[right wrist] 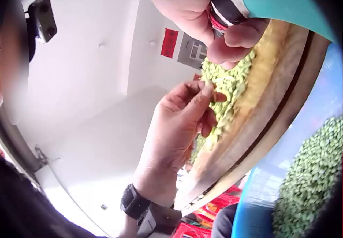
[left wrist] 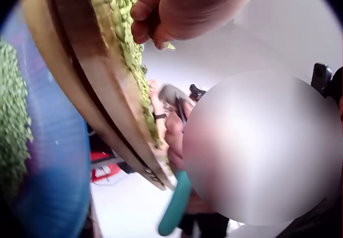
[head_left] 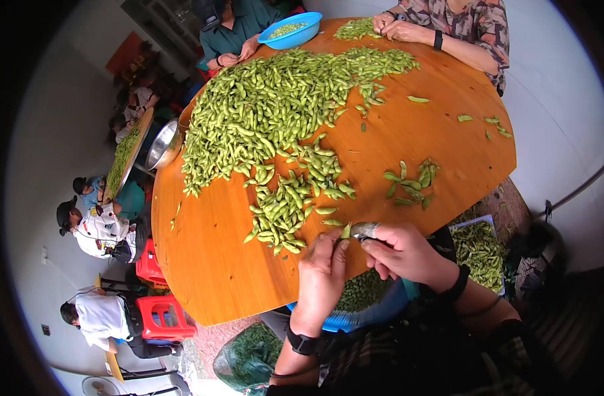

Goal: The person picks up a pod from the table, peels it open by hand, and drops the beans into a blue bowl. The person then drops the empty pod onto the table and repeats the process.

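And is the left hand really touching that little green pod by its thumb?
Touching. The head view shows it: the left hand pinches the green pod, whose tip pokes out past the thumb.

The place looks like a plain communal workroom, with people around wooden tables heaped with green pods, a blue basin, red plastic stools and pale walls.
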Available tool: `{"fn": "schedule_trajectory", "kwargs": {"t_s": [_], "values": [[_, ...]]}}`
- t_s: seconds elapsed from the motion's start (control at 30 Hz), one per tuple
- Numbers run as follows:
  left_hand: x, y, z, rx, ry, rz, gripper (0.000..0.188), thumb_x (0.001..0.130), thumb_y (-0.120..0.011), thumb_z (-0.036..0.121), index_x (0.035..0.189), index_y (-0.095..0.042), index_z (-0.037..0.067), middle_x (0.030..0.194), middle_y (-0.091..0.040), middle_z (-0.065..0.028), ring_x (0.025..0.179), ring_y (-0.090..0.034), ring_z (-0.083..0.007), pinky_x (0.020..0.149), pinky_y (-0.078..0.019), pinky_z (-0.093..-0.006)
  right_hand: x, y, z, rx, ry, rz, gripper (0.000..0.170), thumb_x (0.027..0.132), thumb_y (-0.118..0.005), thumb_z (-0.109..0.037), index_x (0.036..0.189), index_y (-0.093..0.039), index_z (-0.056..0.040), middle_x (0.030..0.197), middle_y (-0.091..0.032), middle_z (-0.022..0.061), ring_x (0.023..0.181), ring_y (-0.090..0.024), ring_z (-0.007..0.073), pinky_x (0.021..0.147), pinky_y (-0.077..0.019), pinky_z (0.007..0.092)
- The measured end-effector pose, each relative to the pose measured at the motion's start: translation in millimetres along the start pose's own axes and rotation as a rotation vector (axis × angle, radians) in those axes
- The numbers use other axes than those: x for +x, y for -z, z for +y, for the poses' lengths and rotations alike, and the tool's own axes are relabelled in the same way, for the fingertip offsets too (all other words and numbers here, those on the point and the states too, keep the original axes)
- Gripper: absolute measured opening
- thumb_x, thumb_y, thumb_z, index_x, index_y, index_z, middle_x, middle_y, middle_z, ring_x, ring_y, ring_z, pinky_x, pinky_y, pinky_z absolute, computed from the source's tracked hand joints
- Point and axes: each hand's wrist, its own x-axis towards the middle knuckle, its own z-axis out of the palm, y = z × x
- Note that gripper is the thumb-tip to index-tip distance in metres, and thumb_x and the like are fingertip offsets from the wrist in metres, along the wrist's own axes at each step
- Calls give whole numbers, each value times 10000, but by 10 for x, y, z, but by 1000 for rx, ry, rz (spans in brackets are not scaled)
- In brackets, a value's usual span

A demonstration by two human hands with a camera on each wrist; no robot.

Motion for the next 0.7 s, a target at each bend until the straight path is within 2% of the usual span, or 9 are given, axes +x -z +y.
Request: {"fn": "schedule_trajectory", "kwargs": {"t_s": [0.07, 0.13, 0.17, 0.23, 0.5, 0.57, 0.6, 0.67, 0.7], "values": [[-58, -53, -6, -29, -65, 31, 245, 903, -607, 20, 1148, -607, 17, 900, -630, -184, 752, -653, -353, 621, -519, -359, -4, -44, -49, 25, -9, 1, 161, 972, -520, -85, 850, -562, 12, 665, -599, 30, 492, -568, 77, 441, -431, 233], [-101, -50, 43, -29, 47, -3, 357, 885, -617, -2, 1241, -600, 23, 866, -629, -155, 707, -651, -235, 650, -513, -304, -16, -63, -42, 47, -18, -3, 172, 973, -520, -85, 835, -558, 11, 662, -597, 32, 493, -569, 80, 448, -433, 233], [-128, -55, 50, -30, 49, -1, 357, 885, -617, -2, 1241, -600, 23, 866, -629, -155, 707, -651, -235, 650, -513, -304, -26, -54, -7, 38, -25, -25, 167, 973, -520, -85, 843, -560, 12, 662, -596, 32, 500, -573, 81, 455, -435, 233], [-174, -73, 68, 51, 37, -47, 420, 894, -600, 7, 1311, -555, 43, 942, -623, -188, 750, -661, -331, 641, -533, -377, -59, -50, 21, 27, -35, -45, 162, 973, -519, -84, 850, -562, 12, 663, -595, 32, 508, -577, 82, 461, -438, 233], [-305, -167, 69, -18, 44, 43, 334, 881, -598, -21, 1212, -596, 23, 900, -634, -189, 749, -659, -345, 633, -535, -385, -139, -121, 147, 131, -34, 0, 124, 975, -523, -73, 899, -578, 7, 661, -565, 9, 505, -482, 48, 447, -380, 215], [-334, -176, 44, -81, 60, 29, 299, 898, -596, -13, 1196, -601, 16, 889, -650, -161, 691, -660, -255, 594, -523, -334, -144, -148, 187, 175, -56, 17, 108, 975, -522, -68, 917, -579, 4, 665, -563, 7, 507, -475, 43, 447, -372, 211], [-352, -182, 16, -82, 60, 27, 299, 898, -596, -13, 1196, -601, 16, 889, -650, -161, 691, -660, -255, 594, -523, -334, -146, -157, 198, 220, -75, 33, 95, 974, -522, -63, 936, -580, 2, 669, -560, 4, 508, -467, 39, 446, -365, 207], [-383, -187, -37, -349, 210, -52, 254, 936, -578, 8, 1188, -606, 4, 878, -666, -102, 651, -624, -135, 565, -505, -267, -155, -145, 204, 234, -86, 28, 92, 974, -520, -64, 952, -582, 1, 671, -556, 3, 506, -459, 38, 444, -356, 206], [-379, -179, -41, -351, 211, -52, 254, 936, -578, 8, 1188, -606, 4, 878, -666, -102, 651, -624, -135, 565, -505, -267, -161, -135, 204, 247, -97, 22, 92, 974, -519, -65, 969, -583, 0, 674, -552, 2, 505, -452, 36, 442, -347, 205]]}}
